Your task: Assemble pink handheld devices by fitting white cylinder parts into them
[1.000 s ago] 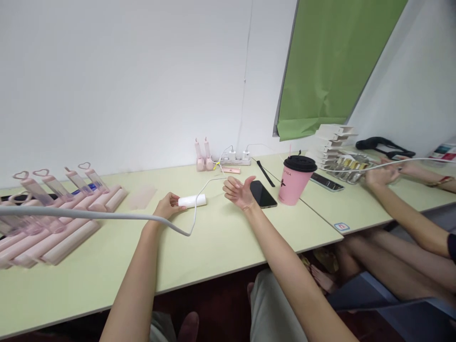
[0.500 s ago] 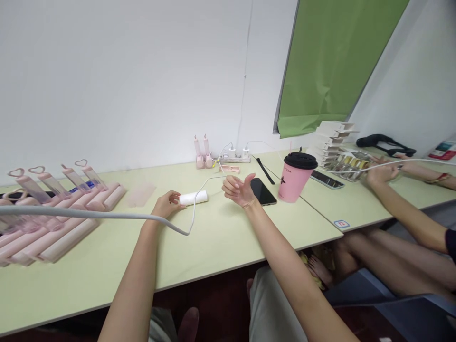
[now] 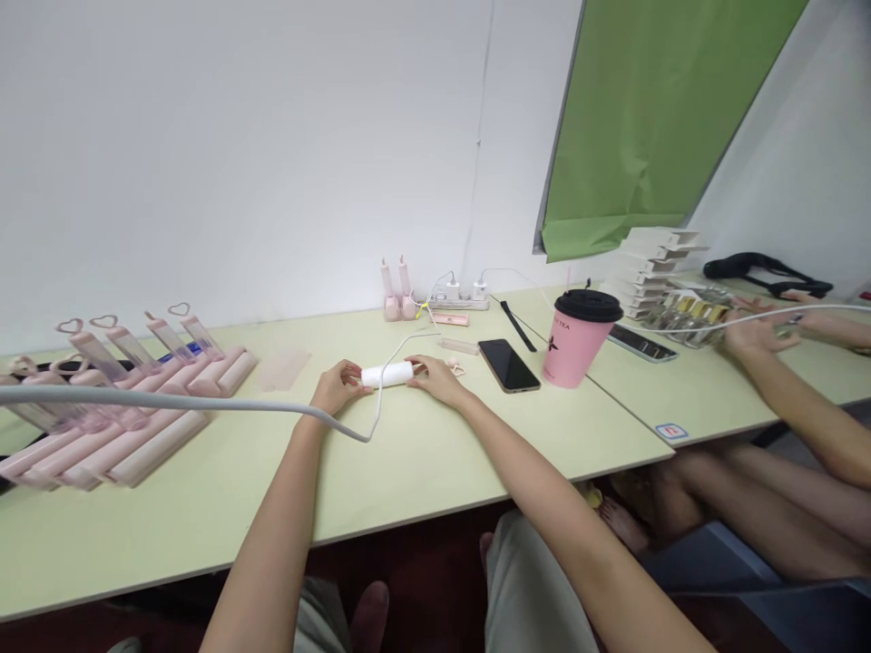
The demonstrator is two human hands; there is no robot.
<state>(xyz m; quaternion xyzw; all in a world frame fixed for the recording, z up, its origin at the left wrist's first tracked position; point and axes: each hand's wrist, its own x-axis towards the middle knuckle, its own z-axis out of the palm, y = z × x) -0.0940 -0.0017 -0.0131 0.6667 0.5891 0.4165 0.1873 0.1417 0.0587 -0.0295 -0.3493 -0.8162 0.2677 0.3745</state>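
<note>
A smooth white cylinder (image 3: pixel 398 373) lies sideways over the pale green table (image 3: pixel 401 481). Its left end is gripped by the fingers of my left hand (image 3: pixel 337 388). At the other end, the fingers of my right hand (image 3: pixel 436 379) close around it. Just beyond my right hand are a small pink heart-shaped piece (image 3: pixel 455 367) and a clear pinkish tube (image 3: pixel 458 346). Across the cylinder in the view runs a grey-white cable (image 3: pixel 272 404), close to the camera.
Rows of pink tube-shaped devices (image 3: pixel 146 435) stand at left, some with heart tops. To the right are a phone (image 3: pixel 509 365), a pink cup (image 3: pixel 572 349) and a stack of white boxes (image 3: pixel 650 272). A power strip (image 3: pixel 469 304) sits by the wall. Another person's hand (image 3: pixel 755 331) is at far right.
My right hand has come down and left from above the table onto the cylinder's right end, uncovering the tube and heart piece. My left hand stays on the cylinder. The view has shifted slightly.
</note>
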